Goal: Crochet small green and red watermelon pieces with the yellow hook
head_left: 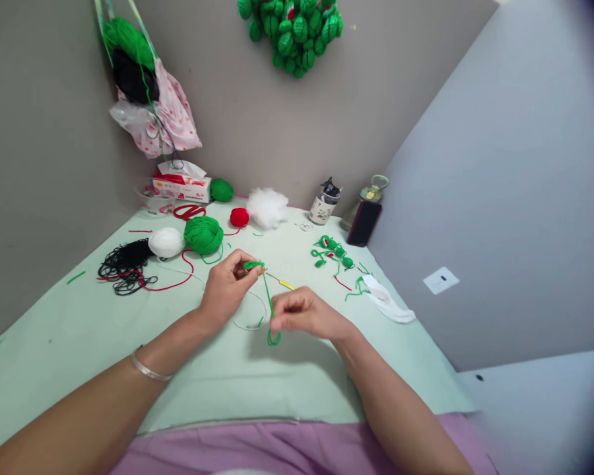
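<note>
My left hand is closed on a small green crochet piece, which has a bit of orange-red at its right end. From that piece a green yarn strand runs down, stretched, to my right hand. The fingers of my right hand pinch this strand, and a loop of it hangs below them. Between the hands, a crochet hook with a yellow handle points its thin shaft toward the piece. Whether it touches the piece or lies on the table, I cannot tell.
Behind my left hand are a green yarn ball, a white one, black yarn and red scissors. White stuffing lies farther back. Small green crochet pieces, a cup and a phone are at right.
</note>
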A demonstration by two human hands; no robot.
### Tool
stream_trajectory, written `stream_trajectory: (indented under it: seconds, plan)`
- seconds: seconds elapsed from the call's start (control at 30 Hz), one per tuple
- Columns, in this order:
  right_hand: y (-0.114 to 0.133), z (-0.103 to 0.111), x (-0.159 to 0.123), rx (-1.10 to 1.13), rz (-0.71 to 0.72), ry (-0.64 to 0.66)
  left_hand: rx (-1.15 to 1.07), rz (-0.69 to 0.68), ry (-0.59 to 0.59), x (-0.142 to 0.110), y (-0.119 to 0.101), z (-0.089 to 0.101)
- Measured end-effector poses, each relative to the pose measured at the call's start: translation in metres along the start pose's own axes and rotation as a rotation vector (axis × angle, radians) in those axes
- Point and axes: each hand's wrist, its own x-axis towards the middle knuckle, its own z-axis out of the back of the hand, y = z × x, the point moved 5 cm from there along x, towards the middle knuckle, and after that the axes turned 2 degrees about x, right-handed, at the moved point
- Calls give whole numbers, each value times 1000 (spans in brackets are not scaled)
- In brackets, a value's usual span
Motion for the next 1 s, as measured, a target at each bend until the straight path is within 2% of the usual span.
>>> stream_trajectory:
  seconds: [0.07,0.13,0.23,0.33,0.4,0.43,0.53,0.6,0.67,0.73,0.87,1.0]
  plan:
    - [6,-13,-3,-71,20,151,29,14,-14,3,1,2]
    - [9,-20,-6,-95,31,236,15,20,13,4,4,2]
    - [7,-21,-11,-103,-6,323,-60,47,181,4,8,-6]
    - [6,-11,-18,-90,-31,356,-132,104,334,3,7,-13]
    - [9,4,-23,-38,17,277,-174,133,378,2,5,-15]
    - [11,15,-24,-2,56,188,-189,142,393,1,3,-16]
    - [13,58,-30,20,124,-262,-203,165,428,-1,2,-18]
    - [14,85,-37,-119,133,-624,-203,165,444,-3,2,-19]
    - [17,100,-43,-273,150,-861,-206,154,457,-4,1,-19]
    - [19,101,-42,-316,191,-903,-214,146,462,-6,-1,-20]
    - [20,82,-36,-264,231,-778,-255,174,459,-6,-4,-20]
    - [28,65,-34,-460,247,-725,-264,188,509,-8,-5,-23]
